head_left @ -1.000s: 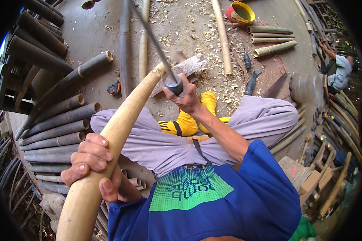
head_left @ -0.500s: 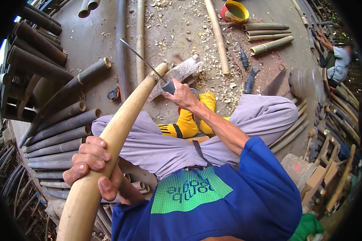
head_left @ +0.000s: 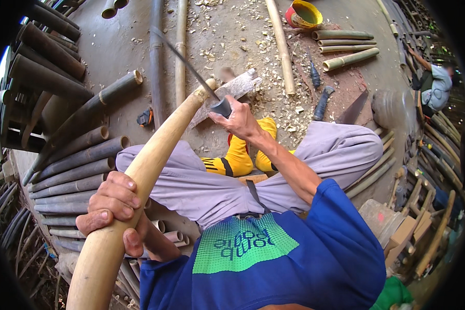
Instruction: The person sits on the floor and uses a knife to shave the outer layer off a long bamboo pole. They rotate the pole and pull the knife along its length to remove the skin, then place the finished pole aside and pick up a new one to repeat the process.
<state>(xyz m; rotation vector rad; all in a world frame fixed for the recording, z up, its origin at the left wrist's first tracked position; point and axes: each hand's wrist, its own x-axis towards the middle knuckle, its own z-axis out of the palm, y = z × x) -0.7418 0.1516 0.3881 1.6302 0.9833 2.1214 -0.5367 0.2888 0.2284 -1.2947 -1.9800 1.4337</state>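
A thick, pale bamboo pole (head_left: 163,150) slants across my lap, its far tip by a rough wooden block (head_left: 240,88) on the ground. My left hand (head_left: 114,204) is wrapped round the pole at its nearer, wider part. In my right hand (head_left: 240,121) is the grey handle of a long, thin, dark tool that looks like a file (head_left: 194,72). The file crosses the pole near the far tip, its blade pointing up and left; its end is blurred. Whether the blade touches the pole I cannot tell.
Dark bamboo poles (head_left: 82,173) are stacked at the left, near a tape measure (head_left: 145,118). Ahead lie long poles (head_left: 180,57) among shavings. At the right are a bucket (head_left: 303,14), a screwdriver-like tool (head_left: 314,75), a dark-handled saw (head_left: 324,103) and another person (head_left: 437,85) farther off.
My right hand and the file have shifted slightly right and toward me, across the pole's tip. The left hand keeps its hold, with the pole shifted slightly left.
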